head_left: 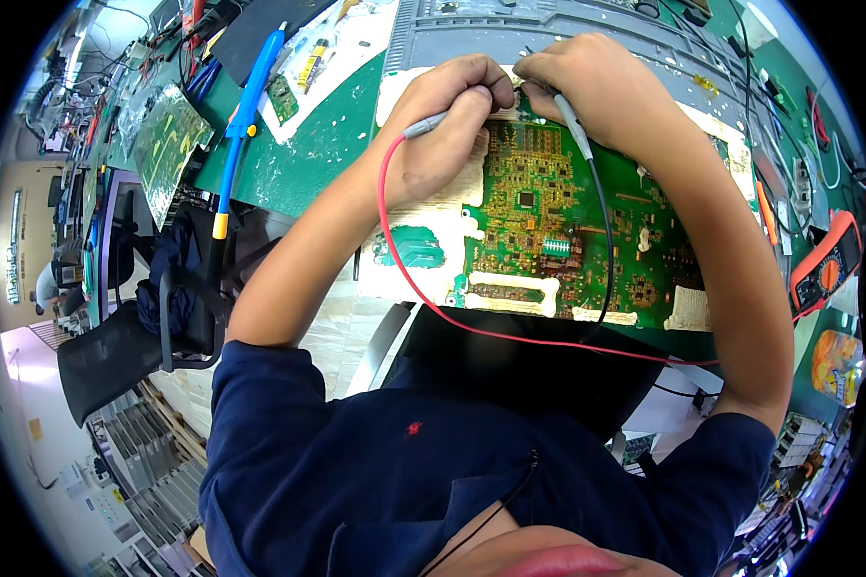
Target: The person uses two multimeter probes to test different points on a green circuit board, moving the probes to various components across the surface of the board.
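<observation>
A large green circuit board [548, 221] lies on the bench in front of me, with cream-coloured strips and blocks along its edges. My left hand [443, 120] is closed around a grey test probe [424, 126] with a red lead [409, 274]. Its fingers meet over the board's far edge. Close beside it, my right hand [597, 91] pinches a second grey test probe [574, 127], whose black lead [606, 240] drops across the board. My fingers hide the probe tips, so whether they touch the board cannot be seen.
An orange-and-black multimeter [827, 269] stands at the right. At the left are a blue pen-like tool [257, 87], another circuit board [168, 139] and a black chair [125, 356]. A grey ridged panel [510, 34] lies beyond my hands. Loose cables run along the right side.
</observation>
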`<state>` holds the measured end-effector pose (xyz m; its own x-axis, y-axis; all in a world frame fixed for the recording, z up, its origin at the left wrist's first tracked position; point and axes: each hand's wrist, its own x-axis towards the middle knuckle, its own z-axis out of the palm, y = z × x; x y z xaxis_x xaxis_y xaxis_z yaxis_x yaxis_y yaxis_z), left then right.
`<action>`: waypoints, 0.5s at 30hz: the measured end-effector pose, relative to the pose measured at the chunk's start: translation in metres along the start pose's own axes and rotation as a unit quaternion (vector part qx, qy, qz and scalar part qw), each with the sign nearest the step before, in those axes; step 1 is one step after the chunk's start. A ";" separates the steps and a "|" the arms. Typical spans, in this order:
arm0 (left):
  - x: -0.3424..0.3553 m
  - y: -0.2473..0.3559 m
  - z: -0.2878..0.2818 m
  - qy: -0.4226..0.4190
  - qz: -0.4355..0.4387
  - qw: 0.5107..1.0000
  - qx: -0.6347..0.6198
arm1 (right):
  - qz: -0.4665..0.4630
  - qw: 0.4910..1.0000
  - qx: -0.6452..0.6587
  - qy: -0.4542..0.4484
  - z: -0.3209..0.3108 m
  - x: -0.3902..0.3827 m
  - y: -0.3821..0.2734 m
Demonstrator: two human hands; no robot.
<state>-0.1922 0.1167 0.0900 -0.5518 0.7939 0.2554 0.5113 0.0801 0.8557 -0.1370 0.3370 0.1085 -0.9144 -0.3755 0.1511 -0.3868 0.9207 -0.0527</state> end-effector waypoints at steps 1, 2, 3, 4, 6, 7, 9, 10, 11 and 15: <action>0.000 0.001 -0.002 -0.002 -0.012 1.000 -0.020 | -0.021 0.999 0.003 0.048 0.002 0.000 0.000; 0.000 0.001 -0.004 -0.003 -0.025 0.999 -0.040 | -0.042 0.994 0.007 0.097 0.008 -0.001 0.001; 0.002 0.000 -0.006 0.007 -0.031 0.998 -0.054 | -0.060 0.988 0.008 0.144 0.011 -0.003 0.003; 0.004 -0.001 -0.010 0.017 -0.037 0.997 -0.068 | -0.056 0.988 0.007 0.143 0.011 -0.003 0.002; 0.005 -0.007 -0.016 0.043 -0.043 0.994 -0.090 | -0.047 0.989 0.007 0.139 0.012 -0.004 0.002; 0.004 -0.008 -0.017 0.062 -0.046 0.992 -0.098 | -0.048 0.989 0.007 0.136 0.014 -0.004 0.002; 0.003 -0.007 -0.020 0.100 -0.050 0.987 -0.116 | -0.049 0.990 0.007 0.128 0.015 -0.004 0.003; 0.008 -0.017 -0.024 0.098 0.002 0.986 -0.134 | -0.046 0.991 0.007 0.123 0.014 -0.004 0.002; 0.014 -0.017 -0.031 0.071 0.017 0.988 -0.133 | -0.043 0.992 0.007 0.117 0.011 -0.005 0.001; 0.044 -0.032 -0.042 0.097 0.039 0.977 -0.188 | -0.048 0.992 0.007 0.118 0.011 -0.003 0.000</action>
<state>-0.2605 0.1233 0.0924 -0.6534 0.6569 0.3762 0.2991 -0.2325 0.9255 -0.1355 0.3374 0.0974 -0.8205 -0.4238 0.3837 -0.4732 0.8801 -0.0396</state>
